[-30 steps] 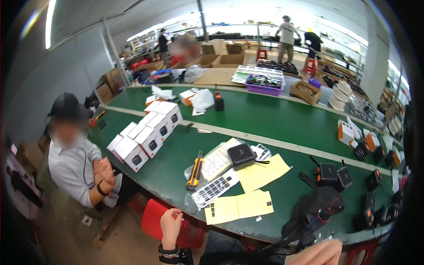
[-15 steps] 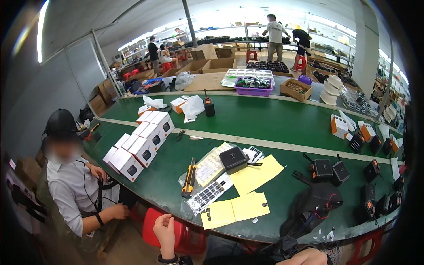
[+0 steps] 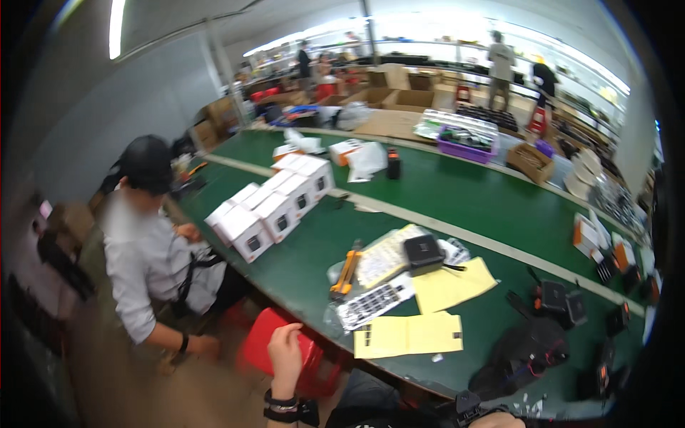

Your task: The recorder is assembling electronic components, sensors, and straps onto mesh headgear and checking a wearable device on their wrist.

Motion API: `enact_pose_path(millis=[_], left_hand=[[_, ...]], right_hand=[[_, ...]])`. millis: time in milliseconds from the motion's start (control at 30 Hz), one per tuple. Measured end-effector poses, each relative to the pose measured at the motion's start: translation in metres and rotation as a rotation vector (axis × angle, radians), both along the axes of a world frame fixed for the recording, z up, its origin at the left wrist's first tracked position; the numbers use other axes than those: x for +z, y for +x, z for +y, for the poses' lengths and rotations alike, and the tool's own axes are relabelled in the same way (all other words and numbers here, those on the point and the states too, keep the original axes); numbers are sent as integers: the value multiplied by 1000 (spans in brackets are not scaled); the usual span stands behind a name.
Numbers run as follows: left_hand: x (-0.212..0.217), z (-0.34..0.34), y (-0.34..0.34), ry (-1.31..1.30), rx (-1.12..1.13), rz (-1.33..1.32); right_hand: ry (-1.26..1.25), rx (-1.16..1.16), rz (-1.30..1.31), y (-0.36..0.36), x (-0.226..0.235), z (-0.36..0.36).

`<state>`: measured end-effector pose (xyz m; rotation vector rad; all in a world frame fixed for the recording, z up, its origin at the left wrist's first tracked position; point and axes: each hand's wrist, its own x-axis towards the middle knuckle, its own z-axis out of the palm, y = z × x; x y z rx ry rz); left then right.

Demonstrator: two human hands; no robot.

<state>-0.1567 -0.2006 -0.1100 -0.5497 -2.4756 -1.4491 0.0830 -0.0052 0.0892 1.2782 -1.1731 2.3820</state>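
My left hand (image 3: 287, 351) is raised above the red stool (image 3: 265, 344) at the table's near edge. Its fingers are bent and drawn together, with nothing visible in them; a dark band is around the wrist. At the bottom edge only a bit of my right hand or arm (image 3: 499, 421) shows, its fingers hidden. On the table lie two yellow sheets (image 3: 408, 335), a sheet of black labels (image 3: 376, 302), an orange-and-black utility knife (image 3: 347, 269) and a black boxy device (image 3: 423, 255). A black cap-like bundle (image 3: 524, 351) lies to the right.
White boxes (image 3: 275, 207) stand in rows at the left of the green table (image 3: 428, 192). A seated person (image 3: 153, 264) in a black cap is at my left. Several black devices (image 3: 553, 296) stand at the right. A purple basket (image 3: 467, 145) sits beyond the table.
The whole view has swung left, so the table and its things sit further right and look blurred. My left hand stays raised by the stool. The seated person's head has turned and tilted down.
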Motion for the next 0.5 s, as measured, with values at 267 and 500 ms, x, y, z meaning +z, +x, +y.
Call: enact_pose_path(millis=[267, 500], left_hand=[[20, 20, 18, 1, -55, -173], [24, 76, 69, 218, -803, -453]], right_hand=[[-49, 98, -99, -18, -10, -20], [-222, -309, -264, -18, -24, -22]])
